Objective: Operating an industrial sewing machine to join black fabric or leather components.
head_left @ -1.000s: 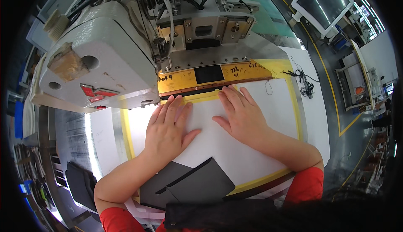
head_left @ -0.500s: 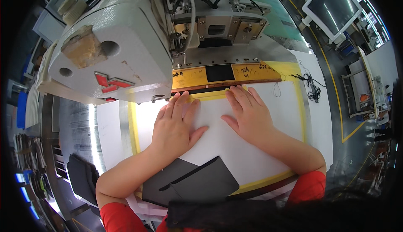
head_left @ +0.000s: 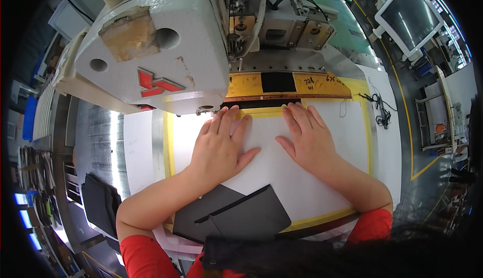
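My left hand (head_left: 219, 144) lies palm down with fingers stretched and thumb out, its fingertips at the left part of a narrow black strip (head_left: 262, 104). My right hand (head_left: 308, 136) lies flat in the same way, fingertips by the strip's right end. The strip runs along the lower edge of a yellow clamp bar (head_left: 322, 85) with a black patch on it. Between the hands is a yellow taped edge (head_left: 261, 112) on a white sheet (head_left: 266, 162). Neither hand holds anything. What lies under the fingertips is hidden.
A large white sewing machine head (head_left: 151, 56) hangs close to my left hand. Dark grey folded pieces (head_left: 251, 215) lie nearest me. Tangled black thread (head_left: 382, 114) is at the right, a black stack (head_left: 99, 202) at the left. A screen (head_left: 410, 16) stands far right.
The view has shifted, so the machine and bar appear farther right. Both hands stay flat at the strip, and more of the strip shows along the bar.
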Tool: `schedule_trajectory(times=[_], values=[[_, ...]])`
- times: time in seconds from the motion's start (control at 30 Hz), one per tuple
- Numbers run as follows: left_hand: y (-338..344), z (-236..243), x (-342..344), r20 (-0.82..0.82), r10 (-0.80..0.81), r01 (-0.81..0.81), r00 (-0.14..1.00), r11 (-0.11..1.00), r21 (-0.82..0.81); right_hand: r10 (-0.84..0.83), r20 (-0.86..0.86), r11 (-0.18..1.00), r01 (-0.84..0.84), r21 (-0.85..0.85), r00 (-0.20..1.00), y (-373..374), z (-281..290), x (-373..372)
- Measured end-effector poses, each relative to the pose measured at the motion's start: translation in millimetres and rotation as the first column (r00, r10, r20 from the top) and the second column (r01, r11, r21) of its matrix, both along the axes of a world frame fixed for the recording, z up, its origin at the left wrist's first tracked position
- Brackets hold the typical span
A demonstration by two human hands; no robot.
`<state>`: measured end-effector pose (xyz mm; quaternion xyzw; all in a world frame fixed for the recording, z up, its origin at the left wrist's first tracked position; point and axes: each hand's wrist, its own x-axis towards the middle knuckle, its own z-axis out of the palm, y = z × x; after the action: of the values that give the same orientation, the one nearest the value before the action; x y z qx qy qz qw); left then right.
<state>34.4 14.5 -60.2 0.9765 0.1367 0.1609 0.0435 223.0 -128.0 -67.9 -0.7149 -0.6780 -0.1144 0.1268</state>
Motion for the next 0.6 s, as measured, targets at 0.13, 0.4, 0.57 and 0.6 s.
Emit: schedule_trajectory(times=[0.13, 0.4, 0.57, 0.6], values=[[-1.1, -3.1, -0.3, 0.014, 0.009, -0.01, 1.0, 1.0, 0.024, -0.007, 0.008, 1.0, 0.007, -0.007, 1.0, -0.4, -1.2, -0.6], [-2.5, -2.2, -1.1, -0.006, 0.002, -0.002, 1.0, 1.0, 0.026, 0.037, 0.031, 0.999, -0.037, 0.004, 0.999, -1.9, 14.0, -8.2], [2.4, -0.8, -0.8, 0.032, 0.0, -0.001, 0.999, 1.0, 0.021, 0.364, -0.52, 0.876, -0.473, -0.091, 0.773, -24.2, 26.6, -41.7], [3.3, -0.1, -0.5, 0.076, -0.012, 0.011, 0.997, 1.0, 0.021, 0.355, -0.504, 0.864, -0.482, -0.145, 0.787, -26.9, 27.4, -44.9]])
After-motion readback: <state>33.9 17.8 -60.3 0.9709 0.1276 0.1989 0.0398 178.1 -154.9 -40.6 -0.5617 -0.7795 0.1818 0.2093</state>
